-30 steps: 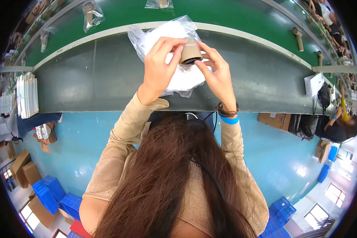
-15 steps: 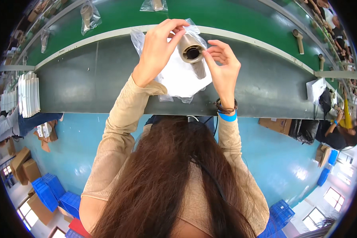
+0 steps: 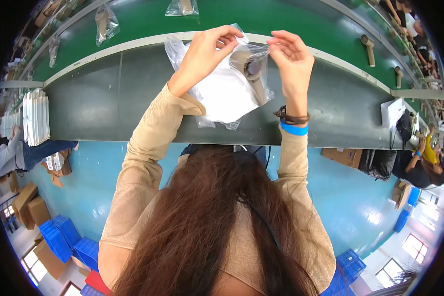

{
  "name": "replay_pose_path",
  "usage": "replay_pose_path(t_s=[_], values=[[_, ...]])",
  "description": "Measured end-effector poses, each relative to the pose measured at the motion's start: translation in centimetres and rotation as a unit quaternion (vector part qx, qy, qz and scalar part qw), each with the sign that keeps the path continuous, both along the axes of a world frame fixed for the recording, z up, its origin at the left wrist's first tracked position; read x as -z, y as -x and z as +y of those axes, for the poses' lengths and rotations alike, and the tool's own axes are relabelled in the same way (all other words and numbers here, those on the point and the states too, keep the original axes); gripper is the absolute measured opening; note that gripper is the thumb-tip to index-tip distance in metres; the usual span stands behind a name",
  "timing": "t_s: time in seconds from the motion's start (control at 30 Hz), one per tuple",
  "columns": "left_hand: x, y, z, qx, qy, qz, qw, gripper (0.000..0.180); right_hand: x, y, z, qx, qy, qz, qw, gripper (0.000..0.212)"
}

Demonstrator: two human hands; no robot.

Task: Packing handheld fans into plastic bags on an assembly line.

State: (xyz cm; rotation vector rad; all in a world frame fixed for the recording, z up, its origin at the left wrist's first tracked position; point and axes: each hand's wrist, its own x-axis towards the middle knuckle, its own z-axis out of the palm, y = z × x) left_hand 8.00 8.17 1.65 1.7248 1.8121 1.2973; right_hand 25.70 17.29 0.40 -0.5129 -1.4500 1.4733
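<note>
A beige hair dryer (image 3: 255, 89) lies inside a clear plastic bag (image 3: 262, 59), its round end showing through the film. Pinched in the fingertips of my left hand (image 3: 207, 53) is the upper left part of the bag's opening. My right hand (image 3: 295, 61) grips the opposite edge with thumb and forefinger, and the film is stretched between both hands. Under the dryer rests a pile of white bags or sheets (image 3: 222, 93) with clear plastic edges, on the dark worktop (image 3: 148, 98).
Beyond a pale rail, a green belt (image 3: 261, 19) carries bagged dryers (image 3: 105, 24) and unwrapped hair dryers (image 3: 368, 49). A stack of white booklets or flat cartons (image 3: 36, 117) stands at left. A white bag (image 3: 392, 112) sits at the right end. Co-workers are at both sides.
My right hand has moved right and slightly up, drawing the bag's edge across the dryer's round end. My left hand has shifted slightly right. Items on the green belt have slid left.
</note>
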Motion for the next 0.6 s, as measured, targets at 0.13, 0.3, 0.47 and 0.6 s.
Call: replay_pose_path(t_s=[0.13,0.3,0.47,0.6], values=[[-2.3,1.2,3.1,0.033,-0.004,-0.031,0.999,0.016,-0.6,-0.1,3.5,-0.101,0.156,0.111,0.976,0.024],[-6.1,1.4,13.7,0.147,-0.029,-0.01,0.989,0.018,-2.9,-0.6,9.9,0.026,0.094,0.162,0.982,0.022],[-0.4,6.6,27.6,0.139,0.017,-0.047,0.989,0.014,0.2,4.2,17.0,0.053,0.1,0.146,0.983,0.014],[2.6,10.4,31.8,0.059,-0.052,-0.049,0.996,0.013,3.9,11.2,25.9,0.019,0.082,0.175,0.981,0.014]])
